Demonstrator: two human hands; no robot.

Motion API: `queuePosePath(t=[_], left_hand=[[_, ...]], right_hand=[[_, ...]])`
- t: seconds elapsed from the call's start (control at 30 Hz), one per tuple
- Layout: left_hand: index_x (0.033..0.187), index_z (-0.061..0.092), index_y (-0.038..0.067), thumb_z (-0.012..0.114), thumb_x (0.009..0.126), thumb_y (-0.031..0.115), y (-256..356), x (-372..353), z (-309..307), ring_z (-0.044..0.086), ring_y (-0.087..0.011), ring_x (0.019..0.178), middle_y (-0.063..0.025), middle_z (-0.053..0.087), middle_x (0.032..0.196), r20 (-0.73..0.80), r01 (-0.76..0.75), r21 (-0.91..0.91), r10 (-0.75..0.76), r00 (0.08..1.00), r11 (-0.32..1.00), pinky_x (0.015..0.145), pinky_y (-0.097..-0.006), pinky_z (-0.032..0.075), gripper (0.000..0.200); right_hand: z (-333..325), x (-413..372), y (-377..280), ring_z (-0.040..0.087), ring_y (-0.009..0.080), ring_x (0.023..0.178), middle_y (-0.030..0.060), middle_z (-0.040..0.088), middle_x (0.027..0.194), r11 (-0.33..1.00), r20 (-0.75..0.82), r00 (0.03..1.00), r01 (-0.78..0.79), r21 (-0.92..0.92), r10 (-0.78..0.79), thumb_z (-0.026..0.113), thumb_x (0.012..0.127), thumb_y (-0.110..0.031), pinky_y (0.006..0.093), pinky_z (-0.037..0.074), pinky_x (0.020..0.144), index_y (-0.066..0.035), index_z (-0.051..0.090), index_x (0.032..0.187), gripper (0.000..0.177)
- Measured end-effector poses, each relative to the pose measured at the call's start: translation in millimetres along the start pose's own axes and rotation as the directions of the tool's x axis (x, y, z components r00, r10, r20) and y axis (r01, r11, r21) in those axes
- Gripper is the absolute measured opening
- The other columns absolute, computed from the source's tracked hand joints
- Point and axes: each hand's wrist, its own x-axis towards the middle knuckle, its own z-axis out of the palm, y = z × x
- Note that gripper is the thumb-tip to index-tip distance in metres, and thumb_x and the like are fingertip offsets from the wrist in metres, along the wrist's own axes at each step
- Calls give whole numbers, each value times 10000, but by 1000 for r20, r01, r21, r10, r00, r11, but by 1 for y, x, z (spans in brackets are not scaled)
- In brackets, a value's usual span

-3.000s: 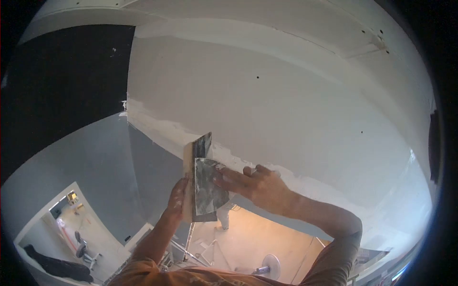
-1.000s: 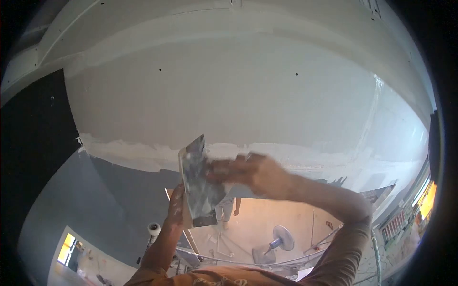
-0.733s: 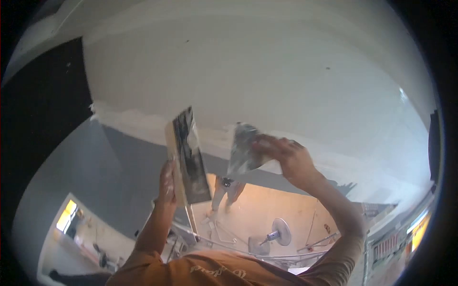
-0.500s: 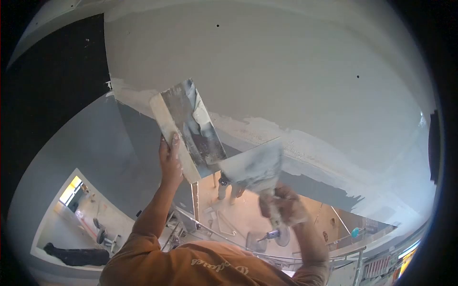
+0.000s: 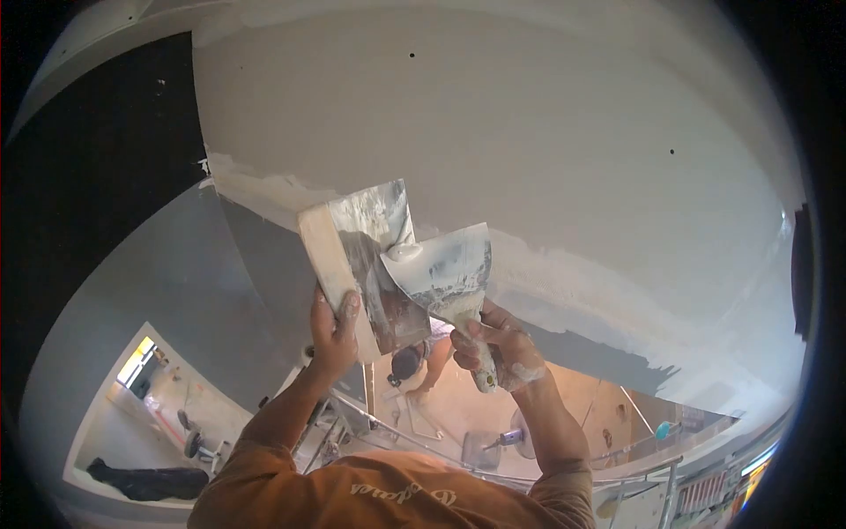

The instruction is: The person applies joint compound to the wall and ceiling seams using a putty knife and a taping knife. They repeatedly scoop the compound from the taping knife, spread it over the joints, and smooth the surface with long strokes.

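My left hand (image 5: pixel 337 333) grips the pale handle of a wide filling knife (image 5: pixel 379 291), its broad metal blade smeared with white compound. In my right hand (image 5: pixel 502 346) is a smaller putty knife (image 5: pixel 454 264), held by its stained handle. The blade of the putty knife overlaps the wide knife's blade edge, and a dab of white joint compound (image 5: pixel 405 253) sits where the two meet. Behind both tools runs a band of whitish compound (image 5: pixel 564 286) along the grey board surface (image 5: pixel 529 141).
A metal railing (image 5: pixel 397 432) curves below my arms. Beneath it, a person (image 5: pixel 407 363) bends over near the floor. A black panel (image 5: pixel 97 123) is at upper left, above a framed opening (image 5: pixel 145 423). A fan-like device (image 5: pixel 511 436) stands lower down.
My right hand has moved left and turned the putty knife more upright against the wide knife. The wide knife has shifted slightly right and down. The person below now shows more.
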Motion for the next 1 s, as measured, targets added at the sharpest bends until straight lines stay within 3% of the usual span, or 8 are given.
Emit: queuePosePath(t=[0.23, 0.53, 0.6, 0.63, 0.73, 0.8, 0.9, 1.0], left_hand=[[1408, 408, -14, 569, 1036, 187, -39, -1, -30, 523, -139, 1082, -93, 544, 1202, 14, 154, -106, -154, 988, 982, 929, -294, 445, 452], [1399, 413, -46, 525, 1050, 271, -54, 9, -96, 495, -217, 1123, -164, 510, 1234, -67, 244, 63, -240, 968, 968, 983, -377, 413, 485], [1422, 390, -53, 525, 1047, 270, -95, 5, -147, 483, -239, 1161, -177, 486, 1278, 380, -461, 852, 314, 870, 247, 1006, -393, 406, 513], [1433, 388, -52, 517, 1046, 257, -87, 6, -139, 477, -257, 1188, -183, 470, 1309, 100, -164, 626, 130, 986, 763, 1021, -401, 401, 512], [1503, 335, -26, 458, 1058, 229, -72, 8, -150, 447, -485, 1257, -308, 371, 1468, -124, 206, 222, -182, 975, 953, 1082, -554, 369, 527], [1500, 335, -19, 483, 1053, 272, -51, 12, -156, 459, -432, 1251, -282, 393, 1440, -144, 235, 193, -210, 967, 952, 1070, -524, 385, 553], [1493, 334, -6, 533, 1043, 356, -39, 17, -171, 483, -327, 1237, -229, 435, 1384, -186, 296, 140, -268, 945, 945, 1046, -465, 416, 611], [1456, 357, -46, 529, 1043, 313, -63, 10, -198, 495, -251, 1168, -169, 488, 1287, -283, 292, 152, -241, 928, 944, 989, -397, 421, 573]], right_hand=[[30, 36, -11, 555, 150, 717, 59, 588, 889, 899, 73, 905, 425, -105, -419, 577, 992, -38, 293, 474, 629, -22, 523, 1312, 326], [119, 146, -122, 531, 94, 793, 16, 560, 867, -142, 108, -95, 777, -613, -990, 543, 1058, -261, 265, 436, 698, -79, 496, 1143, 207], [140, 173, -148, 533, 111, 789, 29, 558, 866, -193, 94, -169, 820, -539, -981, 543, 1057, -255, 279, 451, 718, -64, 490, 1164, 225], [145, 185, -161, 533, 111, 789, 29, 558, 866, -194, 91, -172, 822, -536, -981, 543, 1057, -255, 279, 451, 718, -64, 490, 1164, 225], [159, 215, -183, 534, 128, 798, 50, 556, 934, -297, 138, -263, 822, -486, -955, 544, 1051, -231, 295, 468, 742, -34, 460, 1346, 365], [166, 231, -189, 443, 293, 1358, 219, 297, 1585, -358, 189, -308, 714, -601, -932, 480, 1045, -127, 344, 496, 935, -6, 195, 1583, 620], [170, 263, -203, 532, 144, 815, 100, 504, 1157, -531, 234, -497, 623, -575, -836, 523, 1044, -178, 305, 490, 785, -41, 137, 1606, 695], [176, 281, -211, 524, 140, 822, 150, 464, 1392, -530, 237, -477, 706, -470, -846, 516, 1040, -162, 299, 494, 774, -26, 120, 1603, 701]])
